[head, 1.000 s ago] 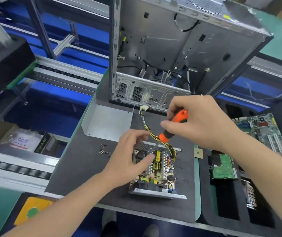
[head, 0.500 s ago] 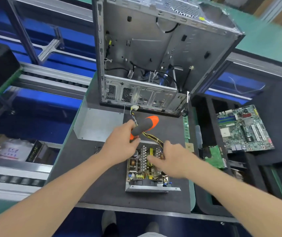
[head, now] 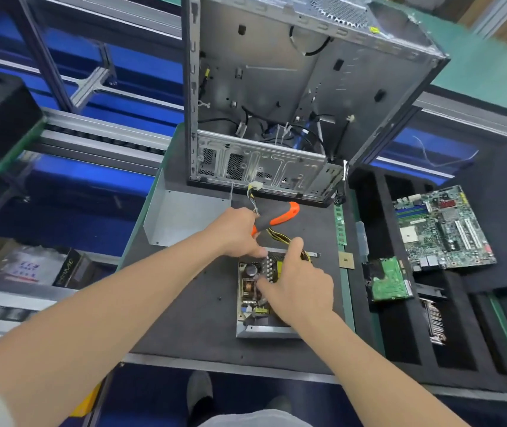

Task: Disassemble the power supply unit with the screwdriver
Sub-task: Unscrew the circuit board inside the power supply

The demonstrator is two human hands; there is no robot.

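The opened power supply unit [head: 250, 291] lies on the dark mat [head: 184, 303], its circuit board, coils and heat sink showing. My left hand [head: 235, 232] grips the orange-and-grey screwdriver [head: 276, 218] by the handle, just beyond the unit's far edge. My right hand [head: 296, 288] lies over the board with fingers curled down onto the components; the thumb points toward the yellow-and-black cable bundle [head: 279, 237]. I cannot tell whether it grips a part. The screwdriver's tip is hidden.
An open grey computer case [head: 276, 103] stands upright behind the unit. The removed metal cover [head: 184, 217] lies at the left. A foam tray on the right holds a motherboard [head: 443, 229], a hard drive [head: 389, 280] and a memory stick [head: 340, 223]. Conveyor rails run at left.
The screwdriver passed from my right hand to my left hand. My right hand came down onto the board and has slid further over it. The view shifted left and down.
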